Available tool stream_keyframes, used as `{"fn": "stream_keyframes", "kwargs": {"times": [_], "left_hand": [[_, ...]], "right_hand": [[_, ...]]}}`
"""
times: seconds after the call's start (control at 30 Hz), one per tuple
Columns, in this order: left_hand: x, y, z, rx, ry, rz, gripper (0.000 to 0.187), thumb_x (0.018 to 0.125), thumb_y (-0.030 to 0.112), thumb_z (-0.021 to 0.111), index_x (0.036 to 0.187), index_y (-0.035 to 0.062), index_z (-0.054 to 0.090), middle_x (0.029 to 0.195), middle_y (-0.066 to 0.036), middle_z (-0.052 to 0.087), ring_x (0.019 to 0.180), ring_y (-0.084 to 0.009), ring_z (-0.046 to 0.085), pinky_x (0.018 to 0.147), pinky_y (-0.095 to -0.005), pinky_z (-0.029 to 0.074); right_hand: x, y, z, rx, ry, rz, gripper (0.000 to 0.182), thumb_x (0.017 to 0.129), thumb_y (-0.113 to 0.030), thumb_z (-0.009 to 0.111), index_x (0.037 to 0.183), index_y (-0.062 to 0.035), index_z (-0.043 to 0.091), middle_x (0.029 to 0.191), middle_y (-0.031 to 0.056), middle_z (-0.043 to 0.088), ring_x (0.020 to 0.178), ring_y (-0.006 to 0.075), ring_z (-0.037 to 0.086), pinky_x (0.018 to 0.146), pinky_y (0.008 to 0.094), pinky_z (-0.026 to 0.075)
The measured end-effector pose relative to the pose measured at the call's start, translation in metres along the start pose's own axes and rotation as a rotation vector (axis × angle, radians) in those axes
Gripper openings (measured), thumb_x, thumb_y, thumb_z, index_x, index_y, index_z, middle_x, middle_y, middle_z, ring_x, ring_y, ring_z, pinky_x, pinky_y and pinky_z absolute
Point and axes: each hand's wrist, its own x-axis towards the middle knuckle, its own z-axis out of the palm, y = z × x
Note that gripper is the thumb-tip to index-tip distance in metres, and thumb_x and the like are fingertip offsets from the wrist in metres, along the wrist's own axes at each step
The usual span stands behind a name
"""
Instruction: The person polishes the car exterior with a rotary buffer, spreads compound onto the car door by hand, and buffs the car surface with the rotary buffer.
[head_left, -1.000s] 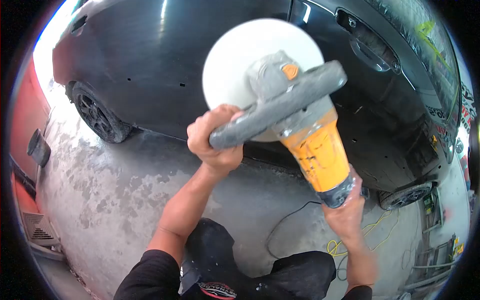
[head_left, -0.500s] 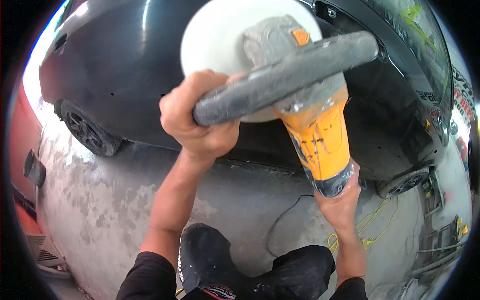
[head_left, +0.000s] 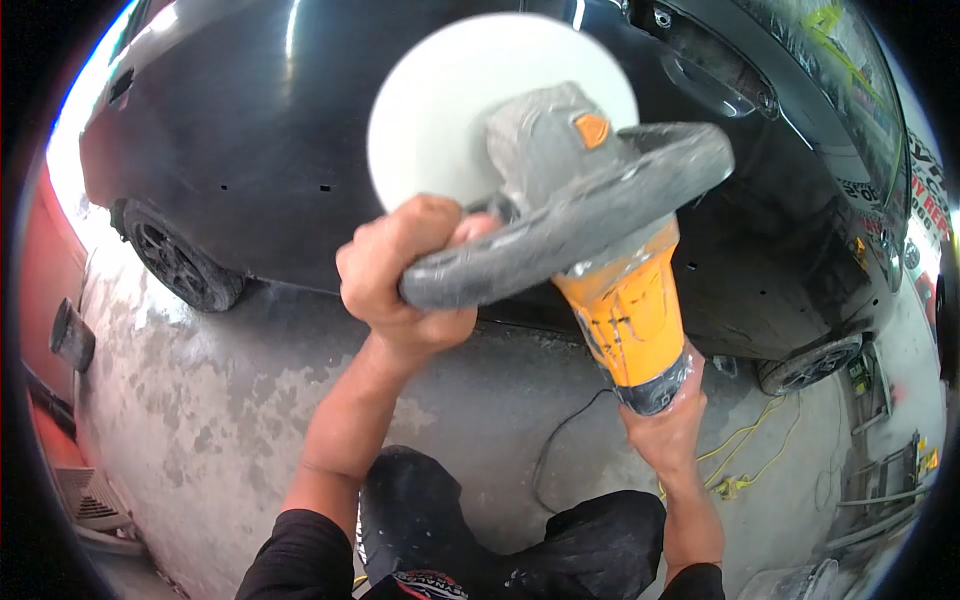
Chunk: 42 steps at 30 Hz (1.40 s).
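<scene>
Head view shows the left hand (head_left: 405, 275) wrapped tight around the grey loop handle (head_left: 560, 235) of a polisher (head_left: 600, 260), fingers curled fully over the bar. The right hand (head_left: 668, 425) is closed around the black rear end of the polisher's orange body (head_left: 625, 320), below and to the right of the left hand. On the grey head of the tool sits a small orange badge (head_left: 591, 129); its marking is too blurred to read. The round white pad (head_left: 450, 110) at the front is held up against the side of a black car (head_left: 230, 130), near the door handle (head_left: 715, 80). Stickers on the car's window at the far right carry lettering, cut off and unreadable. A yellow cable (head_left: 745, 465) lies on the grey concrete floor (head_left: 180, 400) near the car's wheel (head_left: 810, 365).
</scene>
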Motion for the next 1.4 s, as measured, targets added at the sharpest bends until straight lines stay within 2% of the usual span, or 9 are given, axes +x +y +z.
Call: {"fn": "stream_keyframes", "kwargs": {"times": [0.1,0.47,0.67,0.7,0.87,1.0,1.13,1.2,1.4], "left_hand": [[0.034,0.003,0.006,0.140,-0.097,0.057,0.014,0.072,-0.009,0.063,0.084,-0.0068,0.059,0.065,-0.007,0.058,0.060,-0.0125,0.057,0.064,-0.0276,0.050],[0.030,0.020,0.064,-0.040,-0.216,0.091,0.010,0.076,-0.003,0.070,0.074,0.0024,0.062,0.059,-0.007,0.063,0.049,-0.0134,0.061,0.047,-0.0241,0.046],[0.044,0.003,0.020,0.119,0.029,0.072,0.008,0.070,-0.007,0.066,0.076,-0.0022,0.064,0.064,-0.008,0.064,0.055,-0.0135,0.060,0.052,-0.0281,0.047],[0.045,0.000,0.005,0.212,0.049,0.088,0.008,0.069,-0.009,0.064,0.076,-0.0043,0.062,0.068,-0.009,0.066,0.057,-0.0127,0.060,0.054,-0.0272,0.047],[0.047,0.000,-0.018,0.172,0.142,-0.141,0.010,0.070,-0.011,0.063,0.078,-0.0050,0.063,0.072,-0.010,0.068,0.061,-0.0112,0.060,0.058,-0.0218,0.044],[0.055,0.019,0.024,0.150,-0.042,-0.051,0.010,0.071,-0.011,0.064,0.077,-0.0035,0.063,0.063,-0.009,0.064,0.056,-0.0104,0.058,0.056,-0.0220,0.043],[0.045,0.033,0.073,0.069,-0.121,0.002,0.017,0.075,0.003,0.078,0.071,0.0054,0.062,0.056,-0.006,0.056,0.044,-0.0147,0.056,0.045,-0.0272,0.042],[0.030,0.037,0.092,0.011,-0.237,0.004,0.012,0.069,-0.008,0.061,0.079,-0.0013,0.065,0.061,-0.010,0.063,0.050,-0.0134,0.062,0.048,-0.0252,0.046],[0.003,0.059,0.154,-0.159,-0.200,-0.097,0.011,0.067,-0.001,0.073,0.073,0.0050,0.064,0.058,-0.008,0.058,0.049,-0.0211,0.059,0.048,-0.0319,0.044]], "right_hand": [[0.012,-0.014,-0.005,0.096,0.055,0.078,0.070,0.070,0.001,0.075,0.132,0.0003,0.043,0.105,0.0182,0.069,0.102,0.0231,0.069,0.090,0.0358,0.051],[-0.033,0.011,-0.016,0.086,0.180,0.247,0.071,0.069,0.002,0.075,0.131,-0.0004,0.041,0.105,0.0114,0.066,0.099,0.0184,0.063,0.089,0.0329,0.049],[0.010,-0.011,0.000,0.195,0.008,0.193,0.081,0.068,0.000,0.079,0.138,-0.0008,0.038,0.112,0.0146,0.068,0.107,0.0178,0.063,0.093,0.0323,0.049],[0.017,-0.012,0.006,0.159,-0.040,0.073,0.086,0.072,-0.006,0.077,0.145,-0.0047,0.031,0.108,0.0251,0.069,0.105,0.0350,0.070,0.088,0.0379,0.055],[0.027,-0.020,0.019,0.181,-0.089,0.025,0.085,0.073,-0.007,0.077,0.145,-0.0040,0.031,0.109,0.0261,0.068,0.105,0.0395,0.069,0.088,0.0397,0.055],[0.003,-0.010,0.003,0.263,0.018,0.190,0.080,0.070,0.001,0.076,0.139,-0.0008,0.037,0.114,0.0176,0.068,0.109,0.0220,0.067,0.093,0.0339,0.050],[-0.026,0.009,-0.029,0.219,0.087,0.291,0.080,0.068,0.001,0.077,0.137,0.0000,0.038,0.110,0.0141,0.067,0.104,0.0202,0.066,0.091,0.0342,0.050],[-0.047,0.033,-0.038,0.178,0.123,0.323,0.079,0.068,0.000,0.078,0.136,0.0011,0.038,0.110,0.0130,0.066,0.102,0.0201,0.065,0.091,0.0346,0.050],[-0.073,0.059,-0.086,0.016,0.181,0.334,0.073,0.069,0.000,0.077,0.131,0.0013,0.040,0.108,0.0138,0.067,0.100,0.0202,0.066,0.088,0.0340,0.051]]}}
